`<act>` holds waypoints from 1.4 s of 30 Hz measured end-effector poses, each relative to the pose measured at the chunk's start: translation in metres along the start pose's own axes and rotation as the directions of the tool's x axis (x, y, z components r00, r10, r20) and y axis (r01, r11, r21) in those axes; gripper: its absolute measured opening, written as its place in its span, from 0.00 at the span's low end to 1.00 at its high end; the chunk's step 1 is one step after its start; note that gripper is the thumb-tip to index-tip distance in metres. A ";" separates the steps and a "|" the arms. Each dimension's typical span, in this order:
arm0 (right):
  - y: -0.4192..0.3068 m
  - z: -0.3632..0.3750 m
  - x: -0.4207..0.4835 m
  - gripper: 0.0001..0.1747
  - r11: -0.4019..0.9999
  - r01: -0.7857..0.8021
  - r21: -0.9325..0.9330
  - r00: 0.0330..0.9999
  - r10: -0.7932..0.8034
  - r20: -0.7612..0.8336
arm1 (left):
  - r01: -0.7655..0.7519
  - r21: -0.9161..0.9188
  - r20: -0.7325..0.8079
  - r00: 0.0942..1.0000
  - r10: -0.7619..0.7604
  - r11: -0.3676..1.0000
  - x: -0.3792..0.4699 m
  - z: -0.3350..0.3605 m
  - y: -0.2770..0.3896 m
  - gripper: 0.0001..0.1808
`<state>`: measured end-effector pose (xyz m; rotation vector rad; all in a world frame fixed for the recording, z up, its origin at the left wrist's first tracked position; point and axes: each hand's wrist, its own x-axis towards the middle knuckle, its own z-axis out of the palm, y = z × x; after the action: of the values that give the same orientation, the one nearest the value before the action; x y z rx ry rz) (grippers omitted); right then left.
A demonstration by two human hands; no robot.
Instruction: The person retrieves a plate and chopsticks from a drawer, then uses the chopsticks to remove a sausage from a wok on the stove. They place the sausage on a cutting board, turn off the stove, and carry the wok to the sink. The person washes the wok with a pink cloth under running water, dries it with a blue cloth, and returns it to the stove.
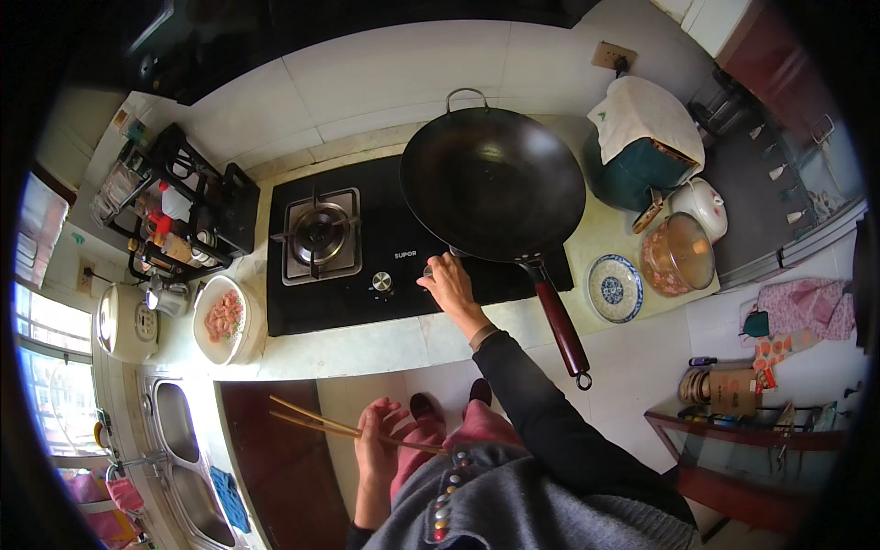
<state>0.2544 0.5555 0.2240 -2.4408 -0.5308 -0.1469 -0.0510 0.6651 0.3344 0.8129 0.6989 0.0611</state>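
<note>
My left hand [377, 434] holds a pair of wooden chopsticks [316, 421] low in front of my body, their tips pointing left. Out over the black glass gas hob [385, 206], my right hand [450, 285] has its fingers on the right control knob [427, 272], mostly hidden by them. A dark wok [491, 185] sits over the right burner, with no food visible inside. Its red-brown handle [562, 326] sticks out past the counter's front edge, right of my right hand. The left burner [317, 232] is uncovered, and the left knob [382, 280] shows.
Left of the hob stands a white bowl of raw meat pieces [223, 317], near a rice cooker [129, 322] and a spice rack [182, 206]. On the right are a patterned plate [614, 289], a lidded glass pot [677, 254] and a cloth-covered green appliance [629, 172]. A double sink [180, 419] lies lower left.
</note>
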 end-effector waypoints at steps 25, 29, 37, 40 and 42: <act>-0.042 -0.033 -0.023 0.28 0.993 -0.025 -0.115 0.999 0.020 -0.042 | -0.011 0.051 0.101 0.995 0.006 0.999 0.036 0.002 0.037 0.21; -0.073 -0.073 -0.087 0.24 0.767 -0.329 0.551 0.829 -0.045 0.557 | -0.091 0.034 0.190 0.978 0.083 0.995 0.042 0.024 0.045 0.24; -0.100 -0.175 -0.169 0.21 0.275 -0.530 0.802 0.767 -0.248 0.592 | -0.086 0.061 0.534 0.844 0.040 0.994 0.017 0.114 0.061 0.24; -0.097 -0.213 -0.184 0.15 0.452 -0.407 0.794 0.834 -0.171 0.525 | -0.143 0.068 0.677 0.734 0.060 0.987 0.012 0.150 0.065 0.25; -0.095 -0.241 -0.194 0.12 0.629 -0.323 0.707 0.854 -0.128 0.504 | -0.164 0.097 0.732 0.680 0.041 0.982 0.007 0.174 0.067 0.26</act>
<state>0.0447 0.4127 0.4241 -1.5911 -0.5255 0.6915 0.0720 0.6022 0.4597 0.9375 -0.1159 -0.2167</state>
